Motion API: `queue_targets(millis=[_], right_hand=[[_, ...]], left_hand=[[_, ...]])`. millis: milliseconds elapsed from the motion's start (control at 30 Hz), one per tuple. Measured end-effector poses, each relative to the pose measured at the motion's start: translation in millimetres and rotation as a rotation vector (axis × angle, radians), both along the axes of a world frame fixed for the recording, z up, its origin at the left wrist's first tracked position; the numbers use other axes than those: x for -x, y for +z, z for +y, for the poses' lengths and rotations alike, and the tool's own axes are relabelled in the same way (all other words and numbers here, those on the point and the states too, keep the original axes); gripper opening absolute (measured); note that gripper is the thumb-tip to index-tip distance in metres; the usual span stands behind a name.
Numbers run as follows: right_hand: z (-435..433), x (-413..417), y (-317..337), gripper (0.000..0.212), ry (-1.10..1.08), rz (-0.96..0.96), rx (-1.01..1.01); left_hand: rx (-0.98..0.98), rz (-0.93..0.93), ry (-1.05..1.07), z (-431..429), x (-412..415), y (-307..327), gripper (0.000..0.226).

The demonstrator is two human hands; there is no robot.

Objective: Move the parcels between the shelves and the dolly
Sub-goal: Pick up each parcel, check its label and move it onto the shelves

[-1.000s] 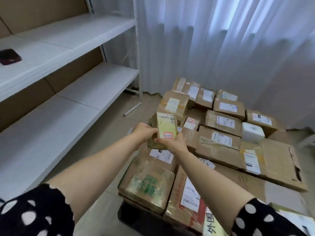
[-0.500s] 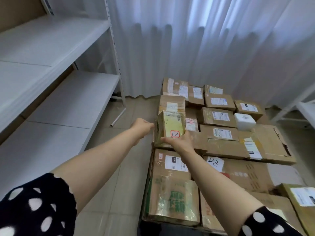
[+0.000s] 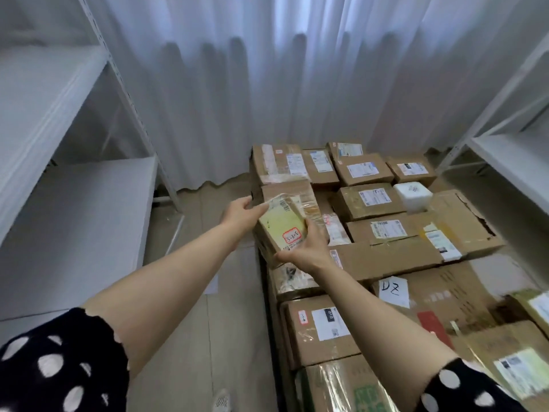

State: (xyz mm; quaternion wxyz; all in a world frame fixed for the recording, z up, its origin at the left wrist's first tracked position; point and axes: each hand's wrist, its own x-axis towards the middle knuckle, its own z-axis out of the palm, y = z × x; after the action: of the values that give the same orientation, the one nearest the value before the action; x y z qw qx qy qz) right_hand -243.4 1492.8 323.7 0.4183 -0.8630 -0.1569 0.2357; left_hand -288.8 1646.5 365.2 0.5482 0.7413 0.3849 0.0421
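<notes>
Head view: small parcel point(image 3: 282, 230) is up in both hands, above the left edge of the parcel stack point(image 3: 386, 242). Right hand point(image 3: 306, 248) has its fingers point(image 3: 285, 256) clamped round the near end, thumb on top beside the red-bordered label. Left hand point(image 3: 240, 211) pinches the far left corner. Probably held two-handed to keep the label facing me for reading.

The parcel is a flat rectangular box with a pale yellow face and glossy, crinkled clear wrap.

Below and right of my fingers: brown taped cardboard with white labels, and one white foam box point(image 3: 413, 194).

White shelves point(image 3: 74, 233) are well left of my fingers.
</notes>
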Motion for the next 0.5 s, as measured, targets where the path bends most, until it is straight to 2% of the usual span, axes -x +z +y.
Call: queue_targets(millis=[67, 233, 400, 500], right_hand=[[24, -6, 4, 0.108, -0.01, 0.016, 0.026], [55, -28, 15, 0.113, -0.071, 0.039, 0.058], [58, -58, 12, 0.122, -0.168, 0.022, 0.173], [54, -88, 9, 0.116, -0.249, -0.017, 0.228]], left_hand=[[0.005, -0.012, -0.051, 29, -11, -2, 0.066], [-0.005, -0.017, -0.197, 67, -48, 0, 0.038], [0.0, -0.001, -0.281, 67, -96, -4, 0.029], [-0.008, 0.026, -0.369, 61, -131, -5, 0.027]])
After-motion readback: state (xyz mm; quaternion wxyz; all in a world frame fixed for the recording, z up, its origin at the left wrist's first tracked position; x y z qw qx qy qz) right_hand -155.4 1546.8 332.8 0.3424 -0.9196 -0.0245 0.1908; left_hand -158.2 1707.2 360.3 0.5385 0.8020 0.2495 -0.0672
